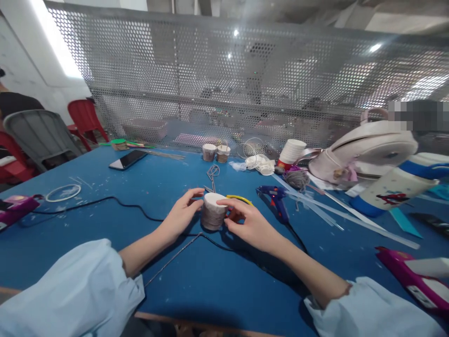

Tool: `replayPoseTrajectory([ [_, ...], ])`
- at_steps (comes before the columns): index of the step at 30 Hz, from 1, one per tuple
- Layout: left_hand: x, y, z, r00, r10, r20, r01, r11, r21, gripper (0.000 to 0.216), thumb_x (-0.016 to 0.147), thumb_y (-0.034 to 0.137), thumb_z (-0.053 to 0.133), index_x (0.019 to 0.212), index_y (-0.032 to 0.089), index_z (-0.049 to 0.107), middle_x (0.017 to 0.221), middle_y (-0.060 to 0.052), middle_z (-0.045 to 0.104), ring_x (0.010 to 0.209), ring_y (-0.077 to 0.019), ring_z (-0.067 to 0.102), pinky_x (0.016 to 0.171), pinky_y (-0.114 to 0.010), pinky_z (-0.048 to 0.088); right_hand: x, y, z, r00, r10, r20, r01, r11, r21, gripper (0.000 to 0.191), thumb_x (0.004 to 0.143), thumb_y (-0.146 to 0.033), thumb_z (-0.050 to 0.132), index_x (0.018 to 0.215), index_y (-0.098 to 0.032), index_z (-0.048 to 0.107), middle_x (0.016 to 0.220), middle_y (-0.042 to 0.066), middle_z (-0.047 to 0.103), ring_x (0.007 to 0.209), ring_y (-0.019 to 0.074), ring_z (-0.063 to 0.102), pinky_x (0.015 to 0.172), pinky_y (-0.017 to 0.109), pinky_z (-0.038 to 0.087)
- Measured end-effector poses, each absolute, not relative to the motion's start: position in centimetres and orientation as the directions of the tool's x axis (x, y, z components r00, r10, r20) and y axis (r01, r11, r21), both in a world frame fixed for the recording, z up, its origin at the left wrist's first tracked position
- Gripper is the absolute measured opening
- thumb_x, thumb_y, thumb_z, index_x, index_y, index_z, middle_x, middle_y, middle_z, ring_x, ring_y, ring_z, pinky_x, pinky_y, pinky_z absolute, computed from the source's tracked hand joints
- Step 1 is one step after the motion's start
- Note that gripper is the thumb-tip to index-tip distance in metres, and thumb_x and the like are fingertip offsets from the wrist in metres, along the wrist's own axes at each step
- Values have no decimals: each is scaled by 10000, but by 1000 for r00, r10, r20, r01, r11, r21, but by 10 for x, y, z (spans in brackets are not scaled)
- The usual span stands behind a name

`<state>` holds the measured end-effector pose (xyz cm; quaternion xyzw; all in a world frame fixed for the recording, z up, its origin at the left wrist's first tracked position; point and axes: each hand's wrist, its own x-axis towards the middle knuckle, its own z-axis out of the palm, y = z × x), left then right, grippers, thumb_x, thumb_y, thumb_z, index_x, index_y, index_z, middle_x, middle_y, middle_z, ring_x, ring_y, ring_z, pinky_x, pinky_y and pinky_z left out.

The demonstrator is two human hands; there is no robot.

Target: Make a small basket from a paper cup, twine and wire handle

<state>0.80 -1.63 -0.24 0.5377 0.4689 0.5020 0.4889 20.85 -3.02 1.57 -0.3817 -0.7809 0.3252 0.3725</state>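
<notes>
A small cup (213,216) wound with grey yarn stands on the blue table in front of me, its white top showing. My left hand (184,210) is at its left side, with curved fingers and the thumb against it. On the other side, my right hand (247,220) has its index finger on the top edge and its thumb low by the wall. A strand of grey yarn (171,258) trails from near the cup's base toward my left sleeve. Behind the cup lie a yellow-handled tool (239,200), partly hidden, and a loop of grey cord (213,173).
A blue glue gun (277,199) with a black cable lies to the right, near clear strips (315,208). Stacked paper cups (293,150), a bag (368,147) and a bottle (393,189) stand behind. A phone (128,159) lies back left; a perforated metal screen (217,61) borders the table.
</notes>
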Motion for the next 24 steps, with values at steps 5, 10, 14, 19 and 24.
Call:
replayPoseTrajectory([
  [5,9,-21,2,104,994,29,-8,-28,1000,325,792,330,560,1065,178,651,1198,-74,652,1113,-224,577,921,-317,462,211,-30,18,-375,892,252,292,371,-881,428,783,-183,499,1199,-196,598,632,-22,627,554,133,577,541,254,467],
  [10,5,-20,1,72,995,73,29,-76,997,298,781,308,533,995,175,693,1114,-61,697,1063,-215,603,926,-314,456,214,-22,11,-140,952,271,196,295,-935,249,841,-262,475,961,-166,671,734,24,695,573,121,581,598,268,485],
  [14,-3,-11,-2,-100,984,145,19,-144,989,218,782,347,562,841,162,662,759,-24,672,744,-159,629,733,-283,490,215,-17,5,-97,959,266,164,279,-946,299,878,-348,460,1042,-155,619,962,72,712,531,94,585,562,262,492],
  [19,-12,-1,-2,-231,968,94,-103,-120,987,261,760,386,616,868,149,603,566,57,548,505,-116,571,570,-254,463,216,-13,6,-87,966,245,166,257,-952,284,871,-390,510,996,-157,611,915,63,720,440,74,541,494,248,462],
  [24,-10,-7,0,-260,943,207,21,-209,978,263,719,332,685,886,146,604,754,-8,655,690,-147,652,741,-314,517,217,-13,8,-168,952,255,201,286,-937,283,762,-382,690,939,-164,656,894,57,700,696,142,622,643,276,501],
])
